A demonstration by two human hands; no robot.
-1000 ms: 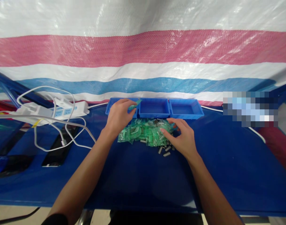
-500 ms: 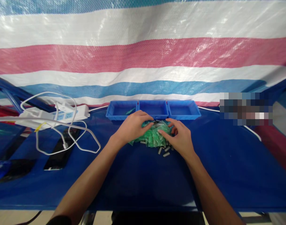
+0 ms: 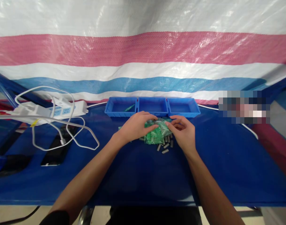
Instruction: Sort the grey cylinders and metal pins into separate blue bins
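A heap of small green plastic packets lies in front of me on the blue table, with short grey metal-looking cylinders under it and along its near right side. My left hand is curled over the left part of the heap, thumb and fingers closed about some of the packets. From the right, my right hand has its bent fingers and thumb at the packets' edge, gripping there. What lies beneath the fingers is partly hidden.
Three joined blue bins stand behind the heap; the left one contains a green piece. Leftward are a white power strip, looped white cables and a black phone. A striped sheet hangs behind.
The green packets have bunched together toward the right between my hands. More cylinders show at the near right. My right hand has shifted slightly right, and the view has tilted a little downward.
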